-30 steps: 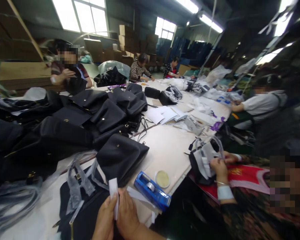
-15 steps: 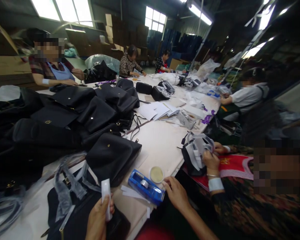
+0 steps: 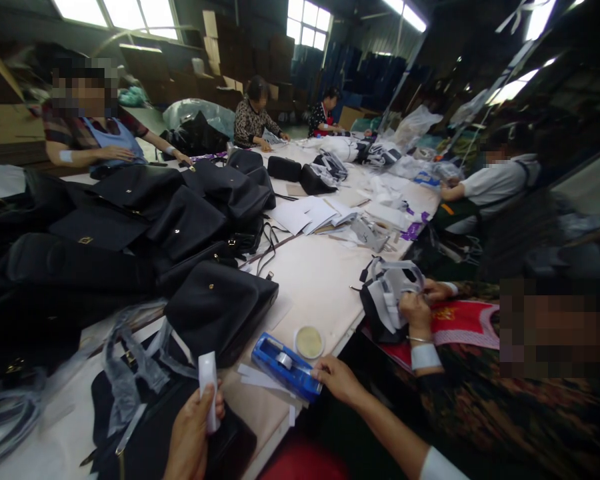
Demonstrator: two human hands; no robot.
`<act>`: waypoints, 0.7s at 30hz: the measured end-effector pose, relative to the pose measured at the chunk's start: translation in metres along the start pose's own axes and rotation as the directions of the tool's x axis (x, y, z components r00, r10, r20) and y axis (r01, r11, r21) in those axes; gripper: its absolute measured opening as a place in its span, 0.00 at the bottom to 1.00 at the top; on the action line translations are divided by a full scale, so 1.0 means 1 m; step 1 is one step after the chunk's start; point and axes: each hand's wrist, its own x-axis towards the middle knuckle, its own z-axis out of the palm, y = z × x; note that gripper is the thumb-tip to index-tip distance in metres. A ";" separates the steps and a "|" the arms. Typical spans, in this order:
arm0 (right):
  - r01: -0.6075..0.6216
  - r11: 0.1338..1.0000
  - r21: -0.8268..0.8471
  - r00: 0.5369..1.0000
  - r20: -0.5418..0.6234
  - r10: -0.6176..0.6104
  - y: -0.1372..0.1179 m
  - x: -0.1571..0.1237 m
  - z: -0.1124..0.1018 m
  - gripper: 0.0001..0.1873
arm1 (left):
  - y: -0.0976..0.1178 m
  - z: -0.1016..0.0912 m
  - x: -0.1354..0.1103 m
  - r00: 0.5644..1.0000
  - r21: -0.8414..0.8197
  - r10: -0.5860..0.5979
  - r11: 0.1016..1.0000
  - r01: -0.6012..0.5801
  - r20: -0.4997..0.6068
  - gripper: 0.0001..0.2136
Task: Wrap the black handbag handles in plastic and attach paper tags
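My left hand [image 3: 194,427] is closed around a white folded strip [image 3: 208,390], which stands upright out of the fist. Below it lies a black handbag [image 3: 165,433] with its handles [image 3: 123,373] wrapped in clear plastic. At the table edge, my right hand [image 3: 341,381] has its fingers pinched at the cutter end of a blue tape dispenser [image 3: 285,368]; the tape end between them is barely visible. Beside the dispenser sits a round roll of tape [image 3: 309,342]. Loose white paper strips [image 3: 263,377] lie partly under the dispenser.
Black bags [image 3: 190,220] are heaped along the left, one close by [image 3: 220,307]. White sheets [image 3: 310,213] lie mid-table. Close on the right, a co-worker's hands [image 3: 416,313] handle a bag with white wrapping [image 3: 387,300]. Several other people sit around the table.
My right hand has moved slightly left, onto the dispenser's cutter end. My left hand still grips the white strip. The view has shifted a little, and the co-worker at far left has stretched out an arm.
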 end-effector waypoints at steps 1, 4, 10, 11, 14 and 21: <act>0.011 1.000 0.001 1.000 -0.005 -0.011 -0.003 -0.003 -0.002 0.08 | 0.000 -0.001 0.000 1.000 0.005 0.002 1.000 -0.002 0.000 0.20; 0.079 0.997 0.004 0.996 -0.041 -0.079 -0.014 -0.017 -0.011 0.09 | -0.001 -0.002 0.000 1.000 0.018 0.016 1.000 -0.016 -0.003 0.20; -0.042 0.987 0.155 0.999 0.040 0.036 -0.010 -0.039 -0.020 0.12 | -0.003 -0.002 0.001 1.000 0.025 0.023 0.999 -0.023 -0.001 0.19; -0.073 0.981 0.181 0.996 0.055 0.064 -0.006 -0.039 -0.020 0.12 | -0.002 -0.002 0.001 1.000 0.022 0.022 1.000 -0.021 -0.001 0.19; -0.107 0.967 0.229 0.994 0.062 0.095 0.008 -0.037 -0.019 0.11 | -0.001 0.000 0.000 1.000 0.017 0.017 1.000 -0.017 -0.005 0.20; -0.148 0.943 0.300 0.987 0.101 0.122 0.024 -0.031 -0.016 0.10 | -0.003 -0.002 0.002 1.000 0.034 0.011 0.999 -0.010 -0.016 0.20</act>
